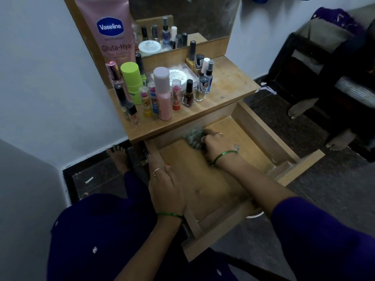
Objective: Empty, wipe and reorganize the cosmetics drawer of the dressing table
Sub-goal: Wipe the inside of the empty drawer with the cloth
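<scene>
Pale wood, pinks and lime green against deep purple cloth

The drawer and the dressing table are light honey-brown wood. The right hand grips a mottled grey cloth; both wrists wear thin glittery green bangles, and the left hand shows an orange-painted thumbnail. The sleeves and dress are dark purple with small pale motifs. On top stand a pink Vaseline tube with a blue oval logo, a lime-green bottle, a pale pink bottle with a lilac-grey cap, a dark brown nail polish capped in black, and lip balms striped red, orange, yellow and blue. The wall is bluish white; the floor is dark speckled stone.
</scene>
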